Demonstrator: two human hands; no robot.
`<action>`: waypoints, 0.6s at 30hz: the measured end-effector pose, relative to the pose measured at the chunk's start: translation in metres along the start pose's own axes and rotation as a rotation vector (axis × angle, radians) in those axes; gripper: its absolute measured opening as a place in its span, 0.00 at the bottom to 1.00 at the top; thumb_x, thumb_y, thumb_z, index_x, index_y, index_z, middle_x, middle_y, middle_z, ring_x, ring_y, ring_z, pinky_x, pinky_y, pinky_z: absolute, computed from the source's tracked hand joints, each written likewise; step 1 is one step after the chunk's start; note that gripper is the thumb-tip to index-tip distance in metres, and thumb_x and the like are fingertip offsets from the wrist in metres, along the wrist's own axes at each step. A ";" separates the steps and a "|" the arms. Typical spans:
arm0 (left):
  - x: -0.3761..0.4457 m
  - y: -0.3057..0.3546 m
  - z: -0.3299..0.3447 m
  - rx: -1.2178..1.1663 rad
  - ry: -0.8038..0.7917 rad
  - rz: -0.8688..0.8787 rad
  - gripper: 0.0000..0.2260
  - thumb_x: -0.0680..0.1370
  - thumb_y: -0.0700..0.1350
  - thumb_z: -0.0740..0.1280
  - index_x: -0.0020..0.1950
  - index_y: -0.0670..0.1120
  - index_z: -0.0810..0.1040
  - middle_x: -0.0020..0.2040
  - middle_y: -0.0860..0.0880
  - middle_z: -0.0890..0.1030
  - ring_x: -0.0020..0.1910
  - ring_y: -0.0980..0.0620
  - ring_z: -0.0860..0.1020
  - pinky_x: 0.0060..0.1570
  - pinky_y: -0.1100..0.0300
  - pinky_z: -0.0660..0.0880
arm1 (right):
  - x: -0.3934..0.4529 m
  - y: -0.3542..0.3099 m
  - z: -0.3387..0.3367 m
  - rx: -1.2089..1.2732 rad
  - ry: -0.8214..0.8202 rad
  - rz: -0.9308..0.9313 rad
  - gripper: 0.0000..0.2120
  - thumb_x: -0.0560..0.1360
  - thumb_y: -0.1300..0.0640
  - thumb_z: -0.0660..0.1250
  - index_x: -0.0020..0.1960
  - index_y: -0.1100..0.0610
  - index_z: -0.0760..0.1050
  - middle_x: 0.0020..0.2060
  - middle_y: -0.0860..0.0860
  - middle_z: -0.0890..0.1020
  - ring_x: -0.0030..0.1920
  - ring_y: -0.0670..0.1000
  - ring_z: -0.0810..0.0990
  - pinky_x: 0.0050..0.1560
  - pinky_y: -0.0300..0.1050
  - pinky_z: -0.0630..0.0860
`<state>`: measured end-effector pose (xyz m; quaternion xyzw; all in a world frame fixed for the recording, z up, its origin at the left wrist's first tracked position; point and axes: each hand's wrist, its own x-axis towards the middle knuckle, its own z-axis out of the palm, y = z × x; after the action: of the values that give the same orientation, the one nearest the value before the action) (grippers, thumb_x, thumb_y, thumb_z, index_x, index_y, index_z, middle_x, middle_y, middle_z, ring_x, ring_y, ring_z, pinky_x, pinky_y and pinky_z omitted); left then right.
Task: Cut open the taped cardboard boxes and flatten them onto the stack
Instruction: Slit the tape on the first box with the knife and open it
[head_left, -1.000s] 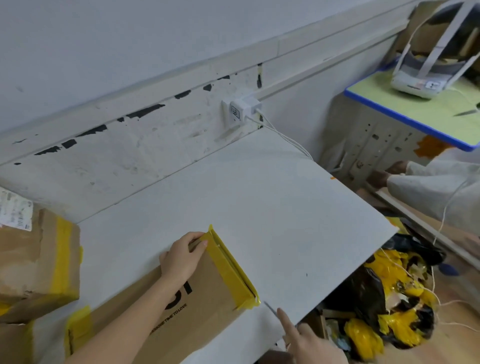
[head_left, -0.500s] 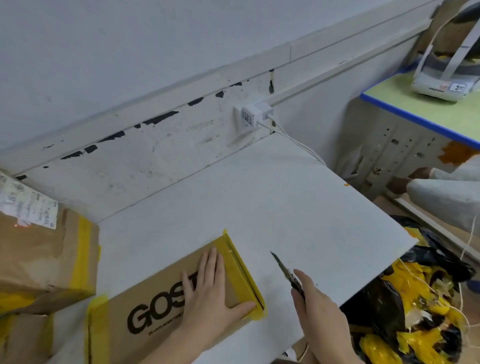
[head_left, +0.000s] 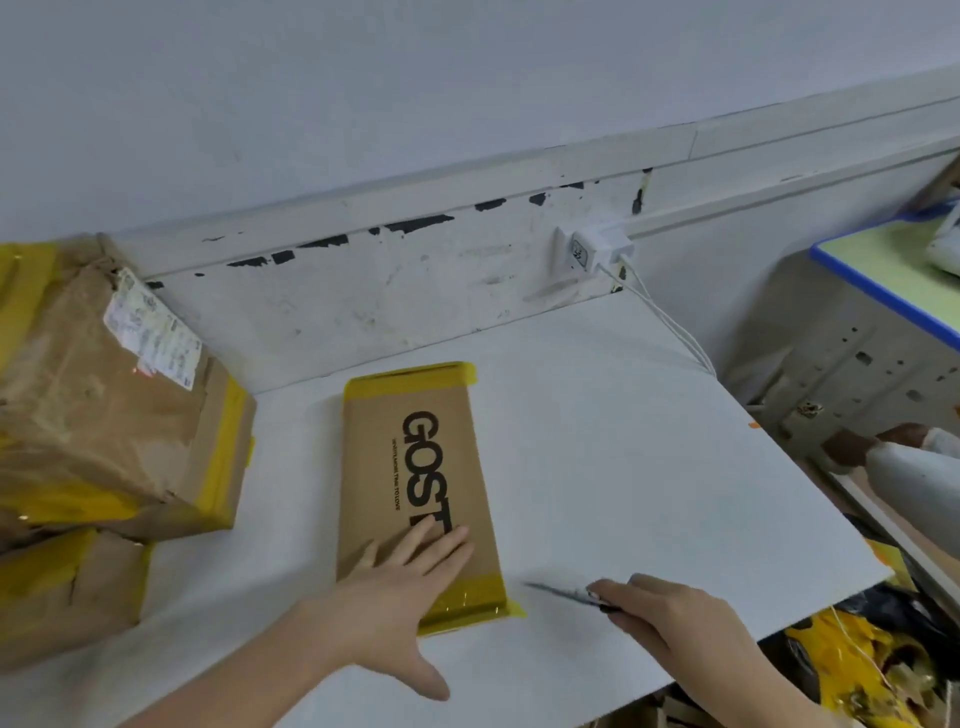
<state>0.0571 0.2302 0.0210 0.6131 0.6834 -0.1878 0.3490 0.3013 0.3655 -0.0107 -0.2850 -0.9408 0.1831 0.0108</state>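
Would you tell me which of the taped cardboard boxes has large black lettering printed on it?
The flat box under the left hand; the two stacked boxes show none.

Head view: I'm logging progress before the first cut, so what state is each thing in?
GOST box: flat on table, yellow tape intact at both ends.
Left hand: open, pressing the box.
Right hand: gripping the knife.
Knife: blade out, tip just short of the box.
Brown boxes: stacked, taped.
Charger: plugged in.
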 end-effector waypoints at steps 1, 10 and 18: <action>0.003 0.000 0.012 0.010 0.055 -0.017 0.51 0.70 0.63 0.68 0.74 0.53 0.31 0.68 0.63 0.24 0.70 0.56 0.26 0.71 0.39 0.37 | 0.004 -0.004 0.000 -0.091 0.019 -0.056 0.15 0.64 0.44 0.65 0.49 0.38 0.68 0.25 0.39 0.71 0.19 0.41 0.68 0.21 0.29 0.40; 0.019 -0.019 0.063 0.263 0.434 -0.033 0.65 0.52 0.72 0.71 0.77 0.45 0.43 0.77 0.50 0.50 0.74 0.46 0.52 0.59 0.36 0.59 | 0.025 -0.026 0.007 -0.276 -0.070 -0.248 0.23 0.51 0.49 0.83 0.40 0.43 0.75 0.22 0.44 0.68 0.16 0.45 0.61 0.31 0.32 0.35; 0.021 -0.019 0.066 0.256 0.470 -0.037 0.64 0.51 0.73 0.71 0.77 0.45 0.48 0.78 0.50 0.49 0.73 0.45 0.56 0.58 0.38 0.63 | 0.037 -0.018 0.005 -0.441 -0.035 -0.335 0.20 0.46 0.55 0.84 0.32 0.47 0.77 0.26 0.47 0.55 0.22 0.49 0.52 0.32 0.35 0.35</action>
<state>0.0551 0.1963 -0.0419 0.6665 0.7274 -0.1317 0.0968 0.2597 0.3701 -0.0118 -0.1176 -0.9920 -0.0253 -0.0378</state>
